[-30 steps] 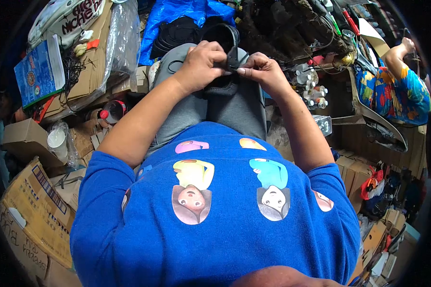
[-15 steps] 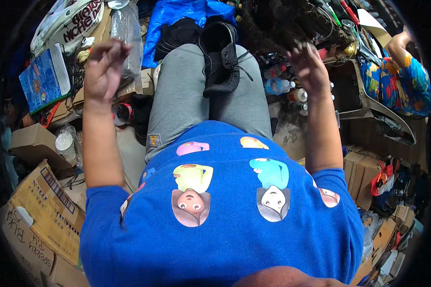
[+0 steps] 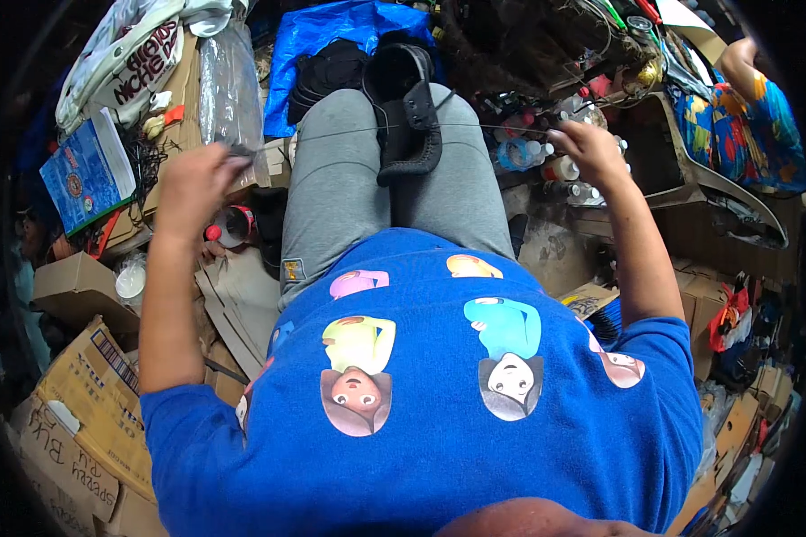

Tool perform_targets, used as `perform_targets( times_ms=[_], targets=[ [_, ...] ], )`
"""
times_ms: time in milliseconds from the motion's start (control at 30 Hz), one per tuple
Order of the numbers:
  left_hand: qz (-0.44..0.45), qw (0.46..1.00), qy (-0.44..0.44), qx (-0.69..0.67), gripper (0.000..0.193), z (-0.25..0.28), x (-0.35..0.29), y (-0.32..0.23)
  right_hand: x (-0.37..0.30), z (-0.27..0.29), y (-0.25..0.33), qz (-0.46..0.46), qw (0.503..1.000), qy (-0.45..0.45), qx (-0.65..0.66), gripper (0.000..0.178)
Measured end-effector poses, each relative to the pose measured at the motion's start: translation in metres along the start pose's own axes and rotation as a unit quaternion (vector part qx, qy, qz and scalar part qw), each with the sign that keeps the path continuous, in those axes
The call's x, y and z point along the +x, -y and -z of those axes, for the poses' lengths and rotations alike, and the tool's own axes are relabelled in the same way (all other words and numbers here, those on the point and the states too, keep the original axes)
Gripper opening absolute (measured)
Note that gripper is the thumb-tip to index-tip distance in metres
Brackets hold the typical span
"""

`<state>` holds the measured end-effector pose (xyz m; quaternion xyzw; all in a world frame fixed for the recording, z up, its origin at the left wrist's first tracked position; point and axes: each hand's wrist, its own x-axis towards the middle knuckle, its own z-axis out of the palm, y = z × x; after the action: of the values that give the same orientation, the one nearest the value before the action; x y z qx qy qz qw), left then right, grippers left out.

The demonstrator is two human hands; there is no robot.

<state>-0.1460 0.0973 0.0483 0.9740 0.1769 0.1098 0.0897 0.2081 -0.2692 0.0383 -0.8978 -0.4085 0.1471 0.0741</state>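
Observation:
A black shoe (image 3: 405, 116) lies across my thighs, its opening facing up and its stitched edge toward me. A thin dark thread (image 3: 475, 125) stretches nearly taut from one side of the shoe to the other. My left hand (image 3: 192, 183), a little blurred, is closed on the thread's left end, out past my left knee. On the other side my right hand (image 3: 593, 150) is closed on the right end, beside several bottles. Something dark shows at the fingers of each hand; I cannot make out what it is.
A blue plastic sheet (image 3: 322, 27) with a black bundle (image 3: 330, 76) lies beyond my knees. Plastic bottles (image 3: 519, 155) stand at the right. Cardboard boxes (image 3: 76, 286) and a blue book (image 3: 85, 170) are at the left. Another person's arm (image 3: 743, 67) shows at the far right.
Both hands were raised with bent fingers; they have moved outward and lower, closed, and the thread now shows stretched between them. The shoe has shifted slightly left on my lap.

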Motion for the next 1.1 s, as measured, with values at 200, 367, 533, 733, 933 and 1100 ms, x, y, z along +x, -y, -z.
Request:
perform_targets(
  times_ms=[200,367,533,733,933,1100],
  targets=[
    [0.132,0.986,-0.037,-0.092,0.015,0.008,-0.026,0.067,0.005,-0.068,-0.087,-0.007,0.988,-0.084,0.128,0.031],
    [0.124,0.968,-0.203,0.084,0.051,0.037,-0.006,0.049,0.0,-0.069,-0.109,-0.182,0.805,-0.027,0.564,0.039],
    [-0.167,0.979,-0.067,-0.092,0.056,-0.002,0.085,-0.076,0.005,-0.098,-0.14,-0.217,0.887,-0.135,0.385,0.067],
    [-0.337,0.941,0.032,0.013,0.056,-0.069,0.149,-0.125,-0.014,-0.082,-0.081,-0.127,0.917,-0.068,0.372,0.052],
    [-0.312,0.944,0.104,0.001,0.027,-0.042,0.193,-0.115,-0.041,-0.068,-0.033,-0.069,0.881,-0.132,0.449,0.041],
    [-0.161,0.981,-0.018,-0.107,0.023,0.0,0.192,-0.121,-0.031,-0.024,0.054,0.04,0.885,-0.215,0.411,0.031]
  ],
)
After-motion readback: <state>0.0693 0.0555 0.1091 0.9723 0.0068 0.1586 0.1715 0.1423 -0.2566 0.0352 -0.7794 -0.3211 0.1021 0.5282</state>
